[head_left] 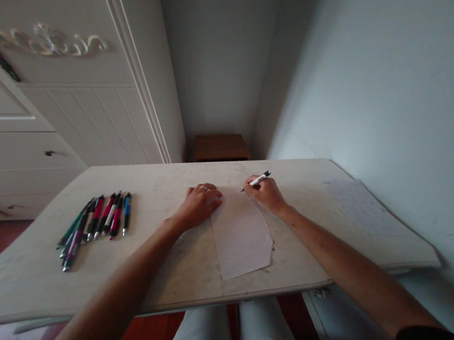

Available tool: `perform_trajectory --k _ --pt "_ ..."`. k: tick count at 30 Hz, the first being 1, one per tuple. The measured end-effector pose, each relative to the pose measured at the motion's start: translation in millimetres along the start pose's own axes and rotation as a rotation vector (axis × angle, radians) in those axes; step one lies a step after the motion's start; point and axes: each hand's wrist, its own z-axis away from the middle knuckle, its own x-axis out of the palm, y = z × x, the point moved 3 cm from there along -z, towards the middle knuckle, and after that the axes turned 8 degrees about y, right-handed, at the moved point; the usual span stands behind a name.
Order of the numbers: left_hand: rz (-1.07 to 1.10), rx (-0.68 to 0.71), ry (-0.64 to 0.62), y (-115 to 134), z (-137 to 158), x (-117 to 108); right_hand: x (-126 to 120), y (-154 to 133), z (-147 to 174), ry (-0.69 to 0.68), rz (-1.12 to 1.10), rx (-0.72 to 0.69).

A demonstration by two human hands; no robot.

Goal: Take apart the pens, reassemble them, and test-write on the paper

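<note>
White pen [258, 180] slants in the right hand [266, 191] of the person, its black end pointing up to the right and its tip by the top right part of a sheet of paper [241, 240]; whether the tip touches is too small to tell. The right grip is clamped on the pen, thumb and fingers together around it. The left hand [200, 203] lies palm down over the sheet's upper left edge, its grip loose, with a ring [203, 188] on 1 finger. The paper lies flat on a pale desk [163, 186], its lower right edge ragged.

To the left, a cluster of pens [100, 216] lies side by side, some overlapping, with a blue pen [127, 214] at the right end. At the desk's right side lies a marked sheet [364, 208], near the wall [389, 73]. Beyond the desk stand a white cabinet [87, 107] and a brown wooden piece [221, 146].
</note>
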Motion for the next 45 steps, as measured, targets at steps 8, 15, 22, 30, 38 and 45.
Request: perform_trajectory --k 8,15,22,30,38,45 --pt "-0.017 0.001 -0.011 2.0 0.3 -1.4 -1.2 -1.3 0.0 -0.005 -0.007 0.005" --pt "-0.083 0.018 -0.028 3.8 -0.3 -1.1 0.8 -1.7 0.9 -0.048 -0.018 -0.002" --pt "-0.166 0.033 -0.049 4.6 0.3 -0.7 0.6 -2.0 0.7 -0.04 0.01 -0.019" --pt "-0.274 0.064 -0.092 7.8 1.1 -2.2 2.7 -0.2 1.2 -0.043 0.009 -0.035" --pt "-0.274 0.068 -0.105 8.9 0.7 -3.0 4.4 1.4 0.8 -0.058 0.008 -0.043" --pt "-0.282 0.05 -0.111 12.3 0.6 -4.1 4.0 2.1 1.0 -0.052 0.01 -0.028"
